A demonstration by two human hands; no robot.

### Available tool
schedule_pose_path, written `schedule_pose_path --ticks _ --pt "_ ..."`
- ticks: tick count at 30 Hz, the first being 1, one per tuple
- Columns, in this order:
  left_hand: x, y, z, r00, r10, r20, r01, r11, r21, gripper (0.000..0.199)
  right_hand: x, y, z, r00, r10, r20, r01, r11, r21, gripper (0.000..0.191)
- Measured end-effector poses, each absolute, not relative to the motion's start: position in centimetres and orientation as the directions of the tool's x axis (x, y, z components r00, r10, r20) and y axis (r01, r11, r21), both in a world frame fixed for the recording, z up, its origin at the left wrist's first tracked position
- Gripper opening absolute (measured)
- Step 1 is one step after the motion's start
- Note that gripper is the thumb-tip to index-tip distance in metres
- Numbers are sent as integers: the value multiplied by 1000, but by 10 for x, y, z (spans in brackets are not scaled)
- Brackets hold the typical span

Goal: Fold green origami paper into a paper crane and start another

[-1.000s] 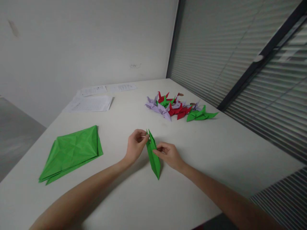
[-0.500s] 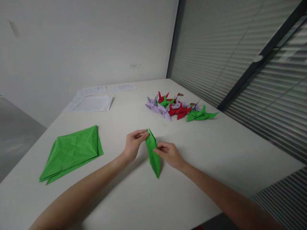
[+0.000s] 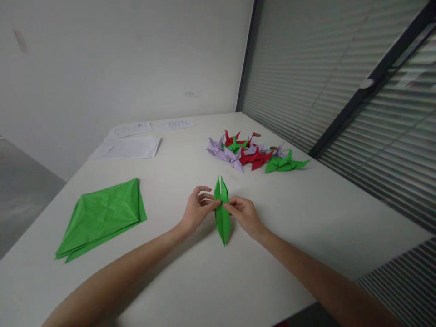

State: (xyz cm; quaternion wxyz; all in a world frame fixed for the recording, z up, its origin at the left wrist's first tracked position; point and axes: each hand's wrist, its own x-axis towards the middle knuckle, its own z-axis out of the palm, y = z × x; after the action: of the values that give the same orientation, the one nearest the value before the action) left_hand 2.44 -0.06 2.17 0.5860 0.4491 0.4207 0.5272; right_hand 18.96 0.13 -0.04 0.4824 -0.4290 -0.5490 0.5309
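A piece of folded green origami paper (image 3: 223, 221) is held upright between my two hands, long and narrow. Its upper end splits into two thin points, and its lower end tapers to one tip. My left hand (image 3: 200, 206) pinches its left edge near the middle, thumb on the front face. From the other side, my right hand (image 3: 244, 214) grips the right edge at about the same height, with the thumb also in front. The fingers behind the paper are partly hidden.
Crumpled-looking green sheets (image 3: 105, 215) are stacked on the white table (image 3: 177, 290) at left. Several folded paper cranes (image 3: 252, 156) in red, lilac and green lie at the back right. Printed papers (image 3: 131, 147) rest at the back left. Window blinds (image 3: 299, 91) border the right side.
My left hand has slid from the paper's upper tip down to its middle. The paper has turned more upright and shifted slightly right. My right hand has moved a little up.
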Motion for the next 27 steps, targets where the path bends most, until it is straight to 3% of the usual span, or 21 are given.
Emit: schedule_pose_path --ticks 9,17,27 --pt "26 1 18 164 985 -59 -280 104 954 39 189 1 -3 -158 984 83 -39 78 -996 35" --pt "25 1 18 171 985 -34 -192 67 979 37 189 2 -5 -202 979 39 -68 26 -997 38" --pt "23 1 19 235 972 -21 -231 77 970 35 190 3 -2 -192 979 68 -39 62 -997 43"
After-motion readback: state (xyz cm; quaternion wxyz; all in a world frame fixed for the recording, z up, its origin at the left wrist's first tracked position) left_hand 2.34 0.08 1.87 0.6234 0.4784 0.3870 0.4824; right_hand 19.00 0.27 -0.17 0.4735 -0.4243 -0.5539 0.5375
